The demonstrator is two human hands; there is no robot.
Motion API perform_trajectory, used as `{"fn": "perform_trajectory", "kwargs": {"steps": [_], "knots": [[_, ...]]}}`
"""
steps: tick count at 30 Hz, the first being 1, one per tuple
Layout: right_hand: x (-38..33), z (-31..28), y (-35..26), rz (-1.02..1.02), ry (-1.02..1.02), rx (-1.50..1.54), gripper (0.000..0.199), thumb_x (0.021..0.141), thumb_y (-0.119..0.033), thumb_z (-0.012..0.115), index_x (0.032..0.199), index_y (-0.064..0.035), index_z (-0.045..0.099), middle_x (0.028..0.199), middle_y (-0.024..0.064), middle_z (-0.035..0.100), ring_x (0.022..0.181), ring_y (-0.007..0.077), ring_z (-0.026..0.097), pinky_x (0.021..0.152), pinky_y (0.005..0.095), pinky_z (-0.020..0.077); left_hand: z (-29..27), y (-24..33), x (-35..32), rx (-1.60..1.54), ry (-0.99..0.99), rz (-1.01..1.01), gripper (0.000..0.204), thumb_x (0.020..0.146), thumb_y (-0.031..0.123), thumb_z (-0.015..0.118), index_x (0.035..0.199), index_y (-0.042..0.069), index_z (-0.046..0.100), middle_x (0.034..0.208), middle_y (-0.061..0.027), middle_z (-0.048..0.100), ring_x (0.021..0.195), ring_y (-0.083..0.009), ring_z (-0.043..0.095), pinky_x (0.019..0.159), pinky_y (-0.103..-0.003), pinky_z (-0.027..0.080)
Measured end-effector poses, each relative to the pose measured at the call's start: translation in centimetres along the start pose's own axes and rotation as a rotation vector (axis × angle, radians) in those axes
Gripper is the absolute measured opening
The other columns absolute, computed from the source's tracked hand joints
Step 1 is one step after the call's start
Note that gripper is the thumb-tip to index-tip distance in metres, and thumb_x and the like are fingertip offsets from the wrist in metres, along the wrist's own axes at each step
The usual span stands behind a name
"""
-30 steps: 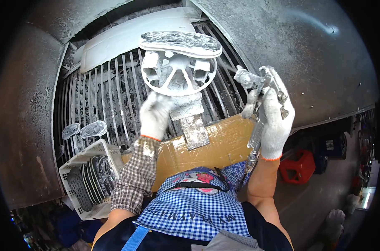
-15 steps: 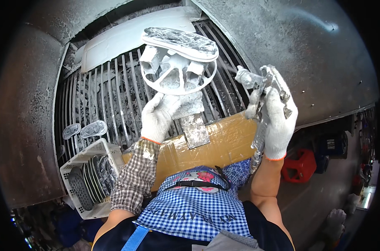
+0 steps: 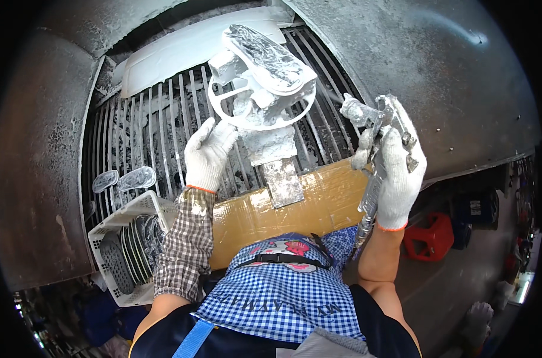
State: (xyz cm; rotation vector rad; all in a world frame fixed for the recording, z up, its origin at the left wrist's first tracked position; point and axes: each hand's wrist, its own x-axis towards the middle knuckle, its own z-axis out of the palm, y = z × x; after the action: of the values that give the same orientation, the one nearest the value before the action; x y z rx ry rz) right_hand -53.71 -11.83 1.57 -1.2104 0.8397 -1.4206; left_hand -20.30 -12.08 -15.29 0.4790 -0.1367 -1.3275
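White paint coats the round wheel-shaped part [image 3: 265, 77], which stands tilted above a paint-caked stand [image 3: 277, 161] over the metal grille [image 3: 145, 137] of a spray booth. The part sits just above and to the right of the left hand [image 3: 208, 152]; that hand, in a white knit glove, reaches up with its fingers [image 3: 223, 128] closed on the lower left rim of the part, thumb and fingertips pinching the ring. The right hand [image 3: 396, 173], also gloved, is held well to the right of the part, at about the same height, and is wrapped tight around the grip of a spray gun [image 3: 372, 128] crusted with dried paint; the gun's nozzle end points left toward the part, and a hose [image 3: 366, 215] hangs down from it along the forearm. A sheet of brown cardboard [image 3: 319, 203] lies across the near edge of the grille, under the foot of the stand. At the lower left, a white plastic basket [image 3: 113, 230] holds a row of dark oval pieces [image 3: 134, 244] standing on edge, and two clear oval pieces [image 3: 125, 179] lie on the grille just behind it. A long white panel [image 3: 181, 51] rests at the back of the grille.
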Motion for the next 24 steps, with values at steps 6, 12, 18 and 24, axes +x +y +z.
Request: {"fn": "perform_trajectory", "kwargs": {"steps": [6, 12, 18, 24], "knots": [[-0.2, 0.6, 0.5, -0.032, 0.013, -0.016, 0.045, 0.109, -0.008, 0.059, 0.151, 0.0056, 0.056, 0.109, 0.01, 0.073, 0.082, 0.0093, 0.065, 0.071, 0.0241, 0.055, 0.0, 1.2, 0.7, 0.034, 0.028, 0.065, 0.03, 0.099, 0.011, 0.061, 0.121, -0.009, 0.061, 0.141, -0.039, 0.06, 0.136, -0.05, 0.059, 0.111, -0.06, 0.054], [-0.8, 0.9, 0.4, 0.03, -0.132, 0.022, 0.046, 0.107, -0.005, 0.059, 0.15, 0.0089, 0.055, 0.116, 0.0115, 0.074, 0.089, 0.0098, 0.067, 0.078, 0.0252, 0.0556, -1.6, 1.8, 1.9, 0.065, 0.052, 0.12, 0.037, 0.098, 0.012, 0.064, 0.127, -0.009, 0.056, 0.146, -0.0377, 0.053, 0.139, -0.0513, 0.054, 0.115, -0.062, 0.05], [0.0, 2.1, 1.9, 0.066, -0.125, 0.088, 0.045, 0.108, -0.004, 0.06, 0.151, 0.0081, 0.056, 0.123, 0.0102, 0.074, 0.096, 0.009, 0.068, 0.087, 0.0254, 0.0566, -2.9, 1.2, 1.5, 0.05, 0.104, 0.116, 0.033, 0.098, 0.013, 0.063, 0.124, -0.006, 0.061, 0.135, -0.0318, 0.062, 0.131, -0.0484, 0.061, 0.11, -0.061, 0.053], [0.8, 3.2, 2.7, 0.038, -0.067, 0.083, 0.043, 0.109, -0.006, 0.06, 0.151, 0.0042, 0.058, 0.112, 0.0056, 0.073, 0.087, 0.0071, 0.067, 0.072, 0.0225, 0.0561, -3.8, 0.2, 0.7, 0.028, 0.071, 0.057, 0.033, 0.1, 0.016, 0.063, 0.128, -0.002, 0.059, 0.126, -0.0251, 0.067, 0.114, -0.0411, 0.068, 0.101, -0.055, 0.058]]}}
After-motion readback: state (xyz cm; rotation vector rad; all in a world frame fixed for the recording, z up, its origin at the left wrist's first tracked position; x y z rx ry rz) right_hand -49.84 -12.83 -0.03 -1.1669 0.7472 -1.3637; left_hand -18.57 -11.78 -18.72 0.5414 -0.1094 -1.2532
